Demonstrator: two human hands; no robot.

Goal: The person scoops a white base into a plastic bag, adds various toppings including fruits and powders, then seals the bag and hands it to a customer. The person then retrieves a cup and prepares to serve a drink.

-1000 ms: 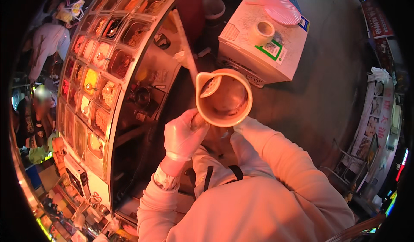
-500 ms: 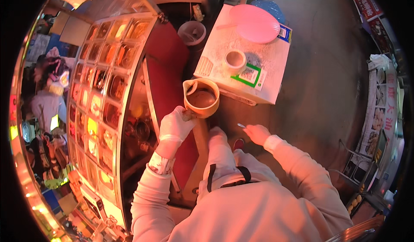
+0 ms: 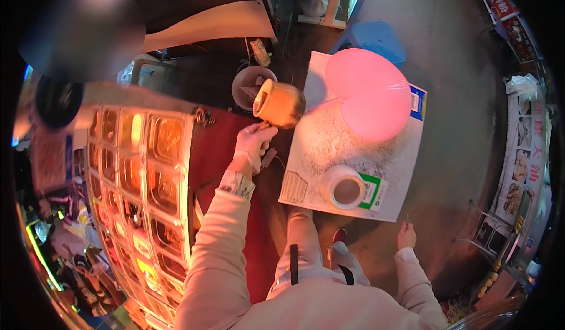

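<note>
My left hand (image 3: 253, 145) is closed on the handle of a cream saucepan (image 3: 284, 105) with a dark inside. The saucepan is tipped to the left, next to a waste bin (image 3: 254, 87) and close to the left edge of a white-topped table (image 3: 321, 145). Low on the right, away from the table, my right hand (image 3: 406, 236) is closed on a thin metal utensil (image 3: 408, 218); only a small tip of it shows, so its kind is unclear.
A pale jar (image 3: 344, 189), a green-bordered card (image 3: 371, 192) and pink rounded shapes (image 3: 374, 97) lie on the table. Behind it stands a blue stool (image 3: 376, 39). To my left, a rack of clear food containers (image 3: 166, 189) adjoins a red panel (image 3: 220, 159). A blurred disc (image 3: 82, 30) hangs upper left.
My left hand has carried the saucepan forward and tipped it sideways. My right hand has moved outward to the right and lower. The view has shifted, showing the table larger and nearer.
</note>
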